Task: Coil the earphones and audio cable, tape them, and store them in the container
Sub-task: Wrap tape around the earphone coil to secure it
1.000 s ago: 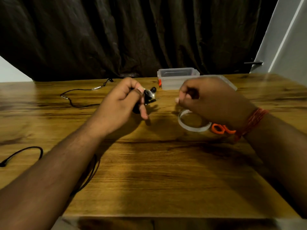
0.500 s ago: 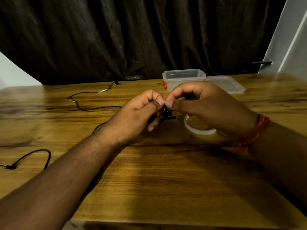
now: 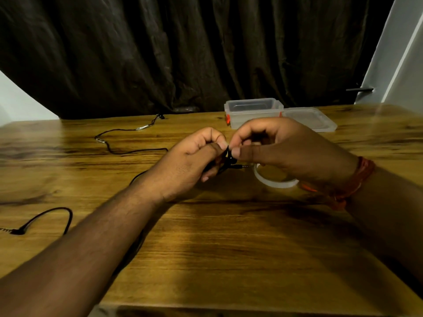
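My left hand (image 3: 183, 163) grips a small black coiled bundle of cable (image 3: 227, 160) above the middle of the wooden table; a jack plug pokes out to the right. My right hand (image 3: 286, 149) pinches the top of the same bundle with thumb and forefinger. A second black cable (image 3: 128, 152) with inline pieces lies loose at the back left. Another black lead with a plug (image 3: 45, 219) curls at the left edge. The clear plastic container (image 3: 253, 112) stands open at the back, its lid (image 3: 309, 118) beside it.
A roll of clear tape (image 3: 272, 181) lies flat under my right hand. Orange scissor handles (image 3: 307, 187) peek out beneath my right wrist. A dark curtain hangs behind the table (image 3: 229, 248).
My hands have come together: the right hand moved left from above the tape roll and now pinches the bundle held by the left. The view shifted slightly.
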The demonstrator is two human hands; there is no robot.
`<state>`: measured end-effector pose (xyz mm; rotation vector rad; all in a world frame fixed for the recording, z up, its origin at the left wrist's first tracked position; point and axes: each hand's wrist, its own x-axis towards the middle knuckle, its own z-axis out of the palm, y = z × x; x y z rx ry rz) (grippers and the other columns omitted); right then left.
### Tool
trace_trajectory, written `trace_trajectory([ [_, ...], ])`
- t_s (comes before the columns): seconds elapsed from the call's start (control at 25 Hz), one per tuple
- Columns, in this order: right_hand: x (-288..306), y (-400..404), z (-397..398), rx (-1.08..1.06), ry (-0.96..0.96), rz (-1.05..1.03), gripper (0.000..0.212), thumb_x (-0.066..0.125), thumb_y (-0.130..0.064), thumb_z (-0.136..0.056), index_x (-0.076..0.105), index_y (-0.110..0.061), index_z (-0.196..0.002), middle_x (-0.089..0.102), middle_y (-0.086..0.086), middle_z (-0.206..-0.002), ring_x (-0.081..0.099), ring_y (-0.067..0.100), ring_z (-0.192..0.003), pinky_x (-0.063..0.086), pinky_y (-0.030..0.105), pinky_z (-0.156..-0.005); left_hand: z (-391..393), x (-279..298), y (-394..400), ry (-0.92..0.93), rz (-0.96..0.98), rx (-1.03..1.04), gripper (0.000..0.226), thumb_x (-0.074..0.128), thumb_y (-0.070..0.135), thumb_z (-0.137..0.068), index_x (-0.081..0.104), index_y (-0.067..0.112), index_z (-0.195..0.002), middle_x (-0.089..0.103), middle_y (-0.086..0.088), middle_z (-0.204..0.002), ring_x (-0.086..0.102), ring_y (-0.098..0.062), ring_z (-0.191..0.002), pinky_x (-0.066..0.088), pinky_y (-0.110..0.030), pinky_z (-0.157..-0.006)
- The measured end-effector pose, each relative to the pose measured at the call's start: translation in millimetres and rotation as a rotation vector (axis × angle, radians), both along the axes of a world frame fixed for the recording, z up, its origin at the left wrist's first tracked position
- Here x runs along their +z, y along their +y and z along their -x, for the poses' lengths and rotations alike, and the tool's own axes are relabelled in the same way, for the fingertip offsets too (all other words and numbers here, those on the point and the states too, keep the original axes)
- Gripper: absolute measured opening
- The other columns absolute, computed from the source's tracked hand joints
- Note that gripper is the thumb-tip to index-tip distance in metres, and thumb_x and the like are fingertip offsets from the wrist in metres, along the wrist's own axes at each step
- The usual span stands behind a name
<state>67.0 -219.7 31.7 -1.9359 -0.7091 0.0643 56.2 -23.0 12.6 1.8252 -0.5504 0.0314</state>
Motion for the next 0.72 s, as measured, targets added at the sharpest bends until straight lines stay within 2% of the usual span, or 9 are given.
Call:
trace_trajectory([
  [0.2,1,-3,-4,-0.019,0.004,0.062,0.024,0.073,-0.036,-0.075,0.073,-0.017,-0.089,0.07,0.004,-0.085,0.062,0.006,-0.075,0.048,0.014,-0.063,-3,-1,3,-0.004,-0.003,0.011,0.019,0.039,0.007,-0.101,0.051,0.013,-0.089,0.047,0.002,-0.066,0.038,-0.008,-0.046,0.031,-0.017,-0.045],
  [0.28,3,-6,-4,-0.016,0.01,0.058,0.028,0.071,-0.039,-0.073,0.072,-0.016,-0.089,0.071,0.007,-0.085,0.064,0.009,-0.076,0.051,0.018,-0.064,-5,-4,4,0.011,0.015,0.016,0.019,0.039,0.007,-0.101,0.052,0.014,-0.089,0.047,0.001,-0.067,0.038,-0.007,-0.045,0.031,-0.017,-0.046],
  [0.4,4,-5,-3,-0.004,0.004,-0.037,0.03,0.071,-0.032,-0.074,0.069,-0.007,-0.091,0.071,0.012,-0.083,0.067,0.016,-0.072,0.054,0.023,-0.06,-9,-7,4,0.084,0.169,-0.038,0.014,0.044,0.014,-0.097,0.053,0.015,-0.087,0.048,0.004,-0.065,0.036,-0.007,-0.044,0.031,-0.016,-0.045],
  [0.52,4,-4,-4,-0.014,-0.002,-0.12,0.018,0.07,-0.017,-0.084,0.067,-0.003,-0.094,0.071,0.014,-0.08,0.068,0.02,-0.068,0.055,0.025,-0.057,-12,-8,6,0.23,0.387,-0.168,0.009,0.046,0.016,-0.091,0.052,0.009,-0.09,0.047,0.0,-0.068,0.037,-0.007,-0.045,0.029,-0.015,-0.044],
  [0.72,8,-4,-2,-0.11,-0.085,-0.126,0.007,0.067,-0.01,-0.089,0.069,-0.005,-0.093,0.07,0.011,-0.076,0.068,0.015,-0.063,0.056,0.021,-0.058,-14,-9,9,0.322,0.512,-0.251,0.019,0.041,0.019,-0.096,0.054,0.005,-0.093,0.045,-0.005,-0.073,0.038,-0.007,-0.047,0.033,-0.014,-0.043],
])
